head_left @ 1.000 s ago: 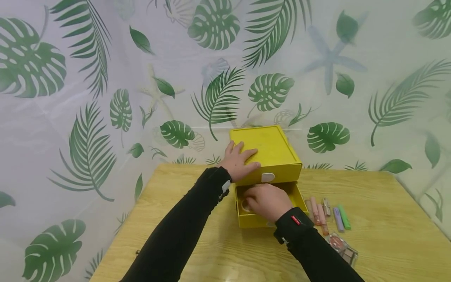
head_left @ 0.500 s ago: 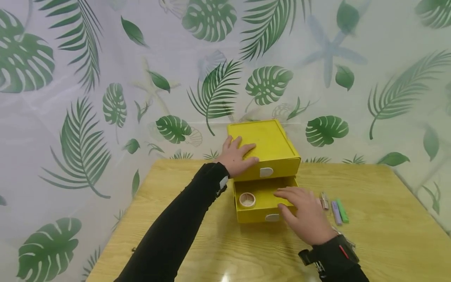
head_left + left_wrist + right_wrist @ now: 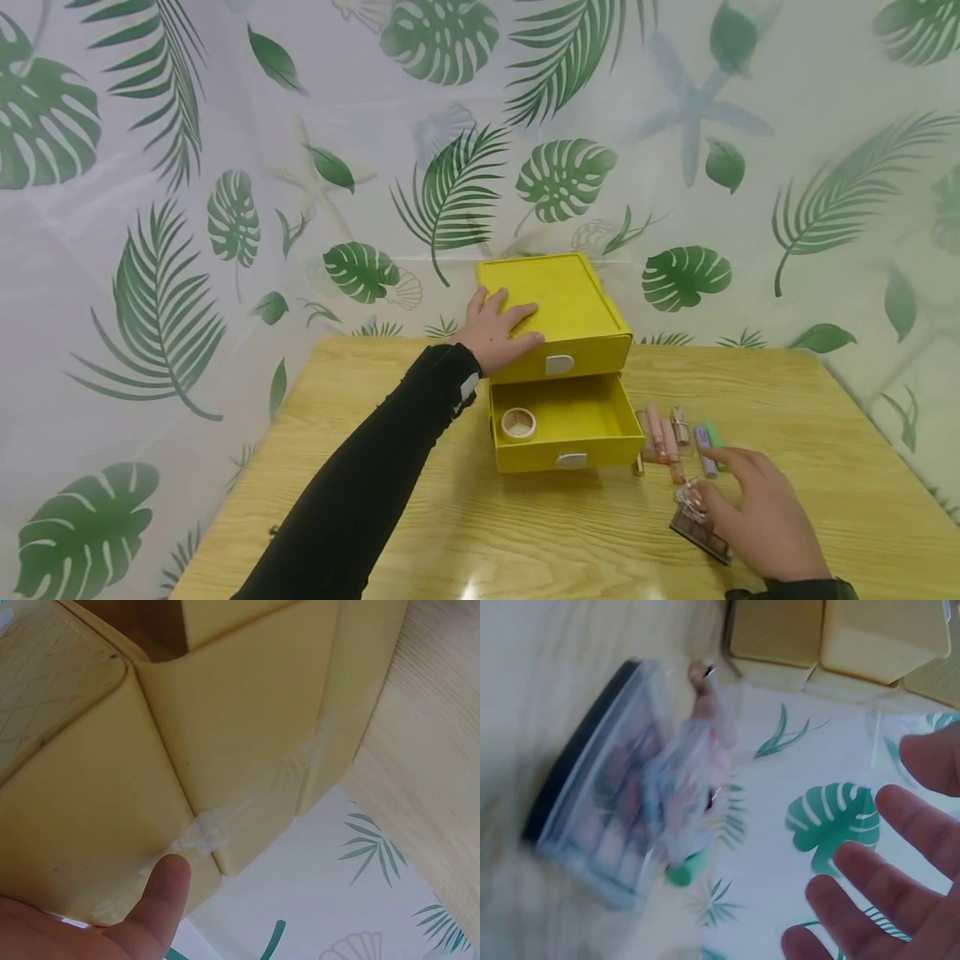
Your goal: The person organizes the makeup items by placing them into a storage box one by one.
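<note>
The round palette [image 3: 518, 424] was left in the drawer [image 3: 588, 408], likely packed; grips are wide, left hand [image 3: 497, 333] above, right hand [image 3: 763, 515] to the drawer's right.

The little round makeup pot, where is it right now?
In the head view, the little round makeup pot sits inside the open lower yellow drawer, near its front left corner, well left of the pink tubes on the table.

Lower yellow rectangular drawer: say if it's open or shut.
Open: the lower drawer juts forward, exposing its interior and a round, pink-rimmed palette inside.
</note>
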Demonstrator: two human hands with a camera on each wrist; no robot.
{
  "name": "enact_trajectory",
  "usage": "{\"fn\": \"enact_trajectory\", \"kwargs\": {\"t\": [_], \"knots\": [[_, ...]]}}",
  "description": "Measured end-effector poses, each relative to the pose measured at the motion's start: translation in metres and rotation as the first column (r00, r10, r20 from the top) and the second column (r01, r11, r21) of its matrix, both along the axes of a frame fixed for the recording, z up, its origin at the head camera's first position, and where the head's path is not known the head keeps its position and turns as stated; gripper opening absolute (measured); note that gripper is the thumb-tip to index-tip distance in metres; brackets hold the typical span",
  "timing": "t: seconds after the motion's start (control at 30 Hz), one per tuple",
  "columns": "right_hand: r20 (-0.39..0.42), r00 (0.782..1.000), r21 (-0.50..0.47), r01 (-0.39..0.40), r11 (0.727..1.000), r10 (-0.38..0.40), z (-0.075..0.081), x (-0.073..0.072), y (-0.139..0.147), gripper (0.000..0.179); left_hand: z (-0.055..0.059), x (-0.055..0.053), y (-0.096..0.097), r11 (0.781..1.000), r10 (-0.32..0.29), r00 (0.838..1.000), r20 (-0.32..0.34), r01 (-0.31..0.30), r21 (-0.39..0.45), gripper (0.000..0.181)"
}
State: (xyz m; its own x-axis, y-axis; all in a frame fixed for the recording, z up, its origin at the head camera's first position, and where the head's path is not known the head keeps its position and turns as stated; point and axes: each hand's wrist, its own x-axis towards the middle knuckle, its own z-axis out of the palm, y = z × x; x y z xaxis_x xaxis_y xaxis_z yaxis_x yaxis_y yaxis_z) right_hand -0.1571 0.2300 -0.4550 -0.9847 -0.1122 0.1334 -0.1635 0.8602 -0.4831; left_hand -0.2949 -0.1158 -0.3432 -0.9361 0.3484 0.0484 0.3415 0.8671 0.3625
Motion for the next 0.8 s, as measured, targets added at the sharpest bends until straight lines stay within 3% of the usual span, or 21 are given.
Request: {"fn": "enact_trajectory", "kwargs": {"t": [0.17,0.27,0.53,0.8], "knots": [[0.067,0.997,0.045,-0.027,0.999,0.024,-0.009,-0.001,0.011,0.072,0.002,-0.002,0.0,1.0,-0.001,1.0,-0.019,0.001,-0.006,0.06],[0.086,0.995,0.081,-0.052,0.995,0.045,-0.014,-0.004,0.014,0.073,0.002,-0.003,0.0,1.0,-0.004,1.0,-0.023,0.004,0.002,0.06],[0.233,0.972,0.137,-0.074,0.988,0.041,-0.03,-0.013,0.015,0.084,0.0,0.0,0.0,1.0,0.009,1.0,-0.016,-0.009,0.005,0.059],[0.176,0.983,0.161,-0.071,0.984,0.042,-0.04,-0.016,0.01,0.046,-0.003,0.0,0.0,1.0,0.014,1.0,-0.019,-0.014,0.011,0.06]]}}
